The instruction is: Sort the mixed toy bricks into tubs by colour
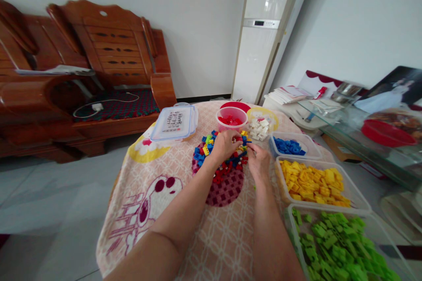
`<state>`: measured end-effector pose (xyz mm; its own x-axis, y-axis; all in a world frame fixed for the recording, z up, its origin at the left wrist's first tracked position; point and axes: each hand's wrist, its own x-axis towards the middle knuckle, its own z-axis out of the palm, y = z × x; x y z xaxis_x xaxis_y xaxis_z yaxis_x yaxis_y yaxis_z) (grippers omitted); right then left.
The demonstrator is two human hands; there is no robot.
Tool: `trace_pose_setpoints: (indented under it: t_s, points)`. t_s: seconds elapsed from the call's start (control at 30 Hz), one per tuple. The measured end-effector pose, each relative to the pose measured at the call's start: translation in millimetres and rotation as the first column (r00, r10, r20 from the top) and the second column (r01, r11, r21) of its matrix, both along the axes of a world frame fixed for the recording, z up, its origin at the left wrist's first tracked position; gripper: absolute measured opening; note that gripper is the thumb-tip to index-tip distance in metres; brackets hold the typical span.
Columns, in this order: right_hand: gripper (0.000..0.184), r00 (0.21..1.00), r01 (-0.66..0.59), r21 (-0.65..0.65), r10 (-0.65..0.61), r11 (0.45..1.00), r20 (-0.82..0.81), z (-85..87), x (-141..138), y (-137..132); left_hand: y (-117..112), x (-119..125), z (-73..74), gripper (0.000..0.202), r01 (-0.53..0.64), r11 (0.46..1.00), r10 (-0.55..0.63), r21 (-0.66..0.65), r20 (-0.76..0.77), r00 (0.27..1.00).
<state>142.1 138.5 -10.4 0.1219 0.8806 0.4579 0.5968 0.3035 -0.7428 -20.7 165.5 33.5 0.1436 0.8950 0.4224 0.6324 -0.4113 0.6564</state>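
Note:
A heap of mixed toy bricks (211,147), mostly blue and red with some yellow, lies in the middle of a cloth-covered table (158,193). My left hand (224,144) rests on top of the heap with its fingers curled down into the bricks. My right hand (259,158) is at the heap's right edge, fingers bent and pinched towards the bricks. What either hand grips is too small to make out. Just behind the heap stands a round tub of red bricks (231,118).
Sorted bricks sit along the right: a white pile (259,128), a box of blue (290,145), a box of yellow (313,182) and a box of green (336,246). A lidded box (174,124) is at back left. A wooden bench (85,74) and glass table (372,127) flank the table.

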Motion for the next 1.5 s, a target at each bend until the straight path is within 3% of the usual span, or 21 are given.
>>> trace_pose_setpoints:
  t_s: [0.2,0.37,0.5,0.8,0.97,1.13,1.5]
  points:
    - [0.033,0.984,-0.153,-0.067,0.159,0.986,0.080,0.4,-8.6,0.3,10.0,-19.3,2.4,0.026,-0.127,0.992,0.122,-0.018,0.432,0.894]
    - [0.038,0.917,-0.201,-0.142,0.238,0.969,0.321,1.1,-13.5,-1.0,22.4,-28.7,-5.1,0.036,-0.152,0.987,0.151,-0.048,0.583,0.798]
    - [0.042,0.879,-0.182,-0.142,0.226,0.973,0.420,-1.3,-15.6,-1.2,24.9,-29.6,-6.2,0.044,-0.124,0.992,0.122,-0.035,0.568,0.814]
    - [0.038,0.873,-0.081,-0.148,0.142,0.986,0.467,2.0,-13.6,-3.2,27.7,-28.6,-13.4,0.048,-0.037,0.999,0.035,-0.008,0.548,0.836]
    - [0.026,0.836,-0.034,-0.221,0.149,0.975,0.528,10.0,-13.8,-5.9,20.4,-30.7,-5.2,0.036,-0.106,0.993,0.114,-0.043,0.454,0.883]
    - [0.018,0.813,-0.005,-0.202,0.121,0.979,0.570,11.4,-17.0,-7.6,15.1,-29.4,1.9,0.030,-0.116,0.992,0.126,-0.050,0.405,0.905]
    - [0.016,0.865,0.033,-0.243,0.094,0.969,0.492,16.7,-22.6,-11.0,11.4,-22.5,-0.8,0.028,0.027,0.999,-0.014,-0.037,0.313,0.950]
